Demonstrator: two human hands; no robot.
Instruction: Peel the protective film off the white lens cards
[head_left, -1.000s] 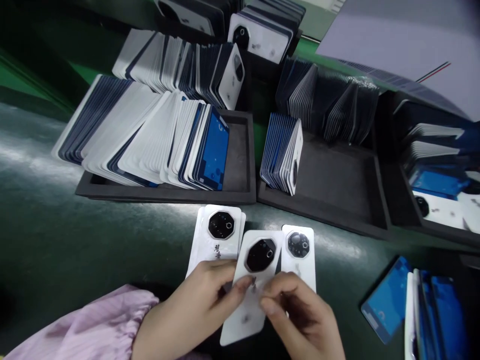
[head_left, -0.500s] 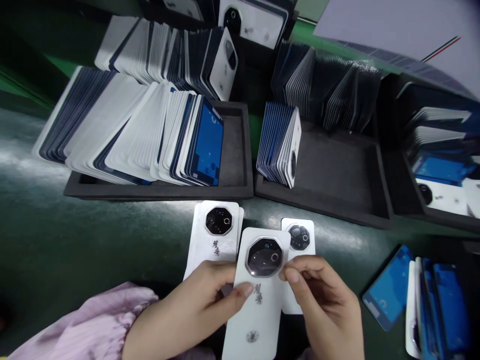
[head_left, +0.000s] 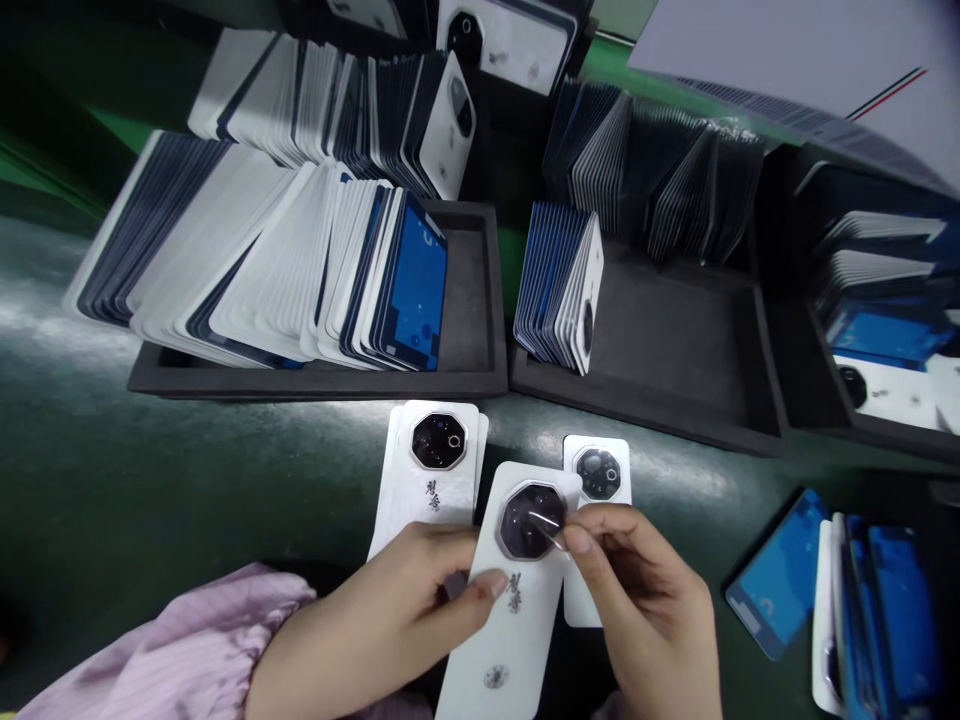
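Observation:
A white phone back cover (head_left: 510,600) with a dark octagonal camera window is tilted in my left hand (head_left: 420,600), thumb on its face, fingers behind. My right hand (head_left: 637,590) pinches the edge of a clear protective film (head_left: 550,528), which is partly lifted off the camera window (head_left: 531,510). Behind my left hand lies a small pile of white covers (head_left: 409,480) with the same window and black lettering. Another white cover (head_left: 619,465) lies flat behind my right hand, partly hidden by it.
Dark foam trays (head_left: 322,382) (head_left: 660,405) hold rows of white and blue covers standing on edge. A further tray (head_left: 862,425) stands at the right. A blue-faced cover (head_left: 776,575) and a leaning stack (head_left: 900,610) lie on the green table at right.
The clear film's edge has come up from the camera window in my right fingers. The held cover has tilted slightly and its top has moved a little to the right.

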